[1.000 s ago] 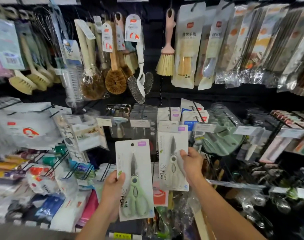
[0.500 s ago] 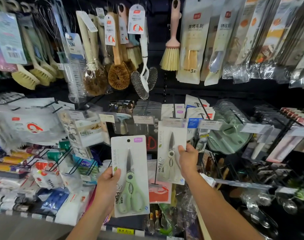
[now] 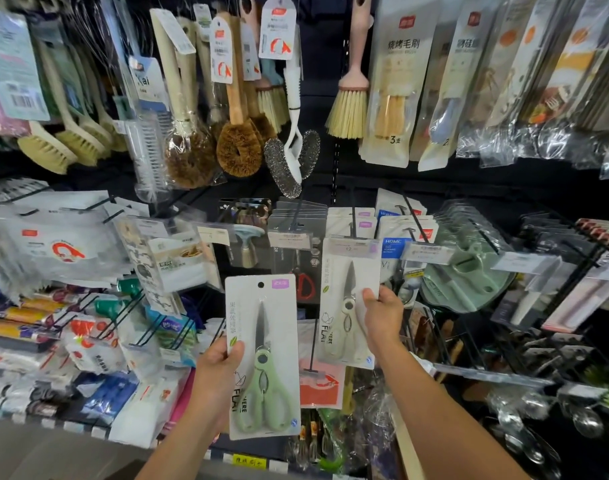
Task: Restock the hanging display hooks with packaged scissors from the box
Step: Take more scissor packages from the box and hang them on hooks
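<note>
My left hand [image 3: 215,372] grips the left edge of a white card pack of green-handled scissors [image 3: 263,355], held upright in front of the shelf. My right hand [image 3: 382,317] pinches the right edge of a second pack with cream-handled scissors [image 3: 344,299]; its top sits at a black display hook [image 3: 354,221], under the hook's price tag. More packs of the same kind hang behind it on that hook. The box is not in view.
Brushes and scrubbers [image 3: 239,147] hang in the row above. A pack of red-handled scissors [image 3: 304,282] hangs between my two packs. Green plastic items [image 3: 465,271] fill the hooks to the right, bagged goods [image 3: 64,247] those to the left.
Both hands have risen towards the hooks. The right pack has moved up until its top reaches the hook's price tag; the left pack followed upward.
</note>
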The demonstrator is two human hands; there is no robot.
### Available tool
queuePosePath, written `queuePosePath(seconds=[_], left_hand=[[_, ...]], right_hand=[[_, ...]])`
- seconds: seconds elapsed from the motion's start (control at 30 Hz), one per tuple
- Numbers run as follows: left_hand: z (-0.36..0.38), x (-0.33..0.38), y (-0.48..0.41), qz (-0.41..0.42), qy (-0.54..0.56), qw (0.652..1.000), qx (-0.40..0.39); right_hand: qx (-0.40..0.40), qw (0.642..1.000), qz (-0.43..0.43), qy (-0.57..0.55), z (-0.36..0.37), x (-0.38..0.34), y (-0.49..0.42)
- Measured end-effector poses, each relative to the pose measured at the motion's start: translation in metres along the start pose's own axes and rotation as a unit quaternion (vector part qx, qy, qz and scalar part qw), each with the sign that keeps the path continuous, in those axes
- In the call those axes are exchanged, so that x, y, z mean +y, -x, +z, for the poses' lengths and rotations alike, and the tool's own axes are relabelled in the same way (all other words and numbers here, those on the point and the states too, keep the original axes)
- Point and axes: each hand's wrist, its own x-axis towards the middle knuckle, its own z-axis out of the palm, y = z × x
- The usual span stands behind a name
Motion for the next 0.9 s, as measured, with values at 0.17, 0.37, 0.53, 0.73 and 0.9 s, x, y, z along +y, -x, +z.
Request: queuePosePath(seconds=[0.17,0.37,0.53,0.73,0.9], left_hand=[[0.001,0.003,0.002,0.003,-0.016,1.0,0.008],[0.003,0.006,0.003,0.009,-0.023,1.0,0.005],[0.008,0.005,0.001,0.016,-0.046,0.999,0.0],[0.029,-0.004,-0.005,0.002,-0.059,0.998,-0.014],[0.057,-0.014,-0.018,-0.014,-0.04,0.997,-0.063]], right_hand=[[0.011,1.0,0.008,0.028,0.011,-0.008,-0.019],[0.008,0.998,0.029,0.062,0.03,-0.018,-0.047],[-0.033,0.974,0.007,0.223,0.027,-0.027,-0.059],[-0.119,0.851,-0.081,0.505,-0.011,-0.051,-0.021],[0.001,0.791,-0.339,0.51,-0.062,-0.096,0.029]])
